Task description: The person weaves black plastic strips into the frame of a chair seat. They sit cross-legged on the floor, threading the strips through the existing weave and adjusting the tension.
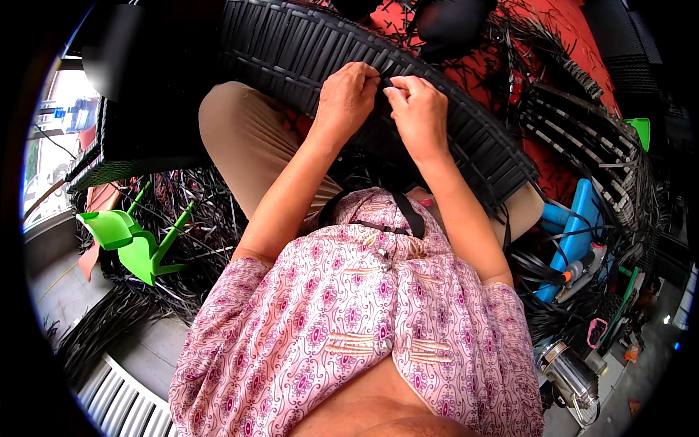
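Woven black panel (473, 135) sits at the knees (237, 120), its visible face mostly filled, finishing presumably outstanding; left hand (348, 96) and right hand (421, 111) over it, fingertips seemingly pressed together, anything pinched indistinguishable.

A short-sleeved, purple-patterned pale pink blouse (349, 302) is worn with tan trousers (237, 138).

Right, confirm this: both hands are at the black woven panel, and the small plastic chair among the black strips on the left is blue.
Wrong on colour: the head view shows the small plastic chair is bright green. It is among the black strips on the left, and left hand and right hand are at the black woven panel.
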Motion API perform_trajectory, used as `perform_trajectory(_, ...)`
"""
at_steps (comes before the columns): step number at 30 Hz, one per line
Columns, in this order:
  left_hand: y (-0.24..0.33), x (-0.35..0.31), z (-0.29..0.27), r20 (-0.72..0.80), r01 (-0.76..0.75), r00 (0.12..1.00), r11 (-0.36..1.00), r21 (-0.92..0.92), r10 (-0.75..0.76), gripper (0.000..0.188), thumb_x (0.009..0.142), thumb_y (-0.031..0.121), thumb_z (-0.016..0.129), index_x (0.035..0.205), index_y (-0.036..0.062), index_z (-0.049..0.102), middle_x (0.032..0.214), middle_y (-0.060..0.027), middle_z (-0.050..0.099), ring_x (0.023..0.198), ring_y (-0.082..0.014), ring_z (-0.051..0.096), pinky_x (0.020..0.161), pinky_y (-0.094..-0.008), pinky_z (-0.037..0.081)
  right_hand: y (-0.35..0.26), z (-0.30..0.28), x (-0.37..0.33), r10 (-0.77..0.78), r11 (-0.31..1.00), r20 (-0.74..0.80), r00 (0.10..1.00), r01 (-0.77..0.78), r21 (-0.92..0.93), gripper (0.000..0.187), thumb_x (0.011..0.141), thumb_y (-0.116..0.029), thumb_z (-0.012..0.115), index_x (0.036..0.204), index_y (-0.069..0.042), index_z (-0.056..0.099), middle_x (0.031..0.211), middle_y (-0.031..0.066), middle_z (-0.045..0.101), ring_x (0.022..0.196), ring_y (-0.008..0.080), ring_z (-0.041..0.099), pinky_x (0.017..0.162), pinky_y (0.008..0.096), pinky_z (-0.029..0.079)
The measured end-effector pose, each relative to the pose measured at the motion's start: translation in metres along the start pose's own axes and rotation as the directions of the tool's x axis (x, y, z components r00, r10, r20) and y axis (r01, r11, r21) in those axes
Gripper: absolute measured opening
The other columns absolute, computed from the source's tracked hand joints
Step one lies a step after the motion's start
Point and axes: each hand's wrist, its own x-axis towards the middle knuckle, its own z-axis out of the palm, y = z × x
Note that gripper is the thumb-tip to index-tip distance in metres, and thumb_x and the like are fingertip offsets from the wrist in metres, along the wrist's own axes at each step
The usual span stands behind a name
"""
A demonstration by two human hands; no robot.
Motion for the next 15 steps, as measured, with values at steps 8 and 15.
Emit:
perform_trajectory(8, -0.038, -0.014, 0.007, -0.012, -0.039, 0.999, 0.998, 0.046, 0.039, 0.011, 0.091, 0.003, 0.064, 0.100, -0.0012, 0.068, 0.096, -0.0173, 0.070, 0.089, -0.0317, 0.070, 0.081, -0.0365, 0.054, 0.018, 0.044, 0.010, -0.060, 0.955, -0.024, 0.998, 0.050, -0.294, 0.015, 0.076, -0.014, 0.062, 0.076, -0.009, 0.076, 0.080, 0.0162, 0.069, 0.082, 0.0341, 0.067, 0.073, 0.0464, 0.056)
perform_trajectory(15, -0.023, 0.000, 0.003, 0.108, -0.017, 0.994, 0.999, 0.030, 0.014, 0.018, 0.094, 0.005, 0.060, 0.107, -0.0032, 0.067, 0.101, -0.0177, 0.070, 0.091, -0.0308, 0.069, 0.082, -0.0369, 0.054, 0.013, 0.054, 0.018, 0.049, 0.947, -0.139, 0.989, -0.090, -0.308, 0.014, 0.078, -0.011, 0.062, 0.072, -0.001, 0.069, 0.080, 0.0217, 0.069, 0.075, 0.0391, 0.070, 0.066, 0.0489, 0.057)
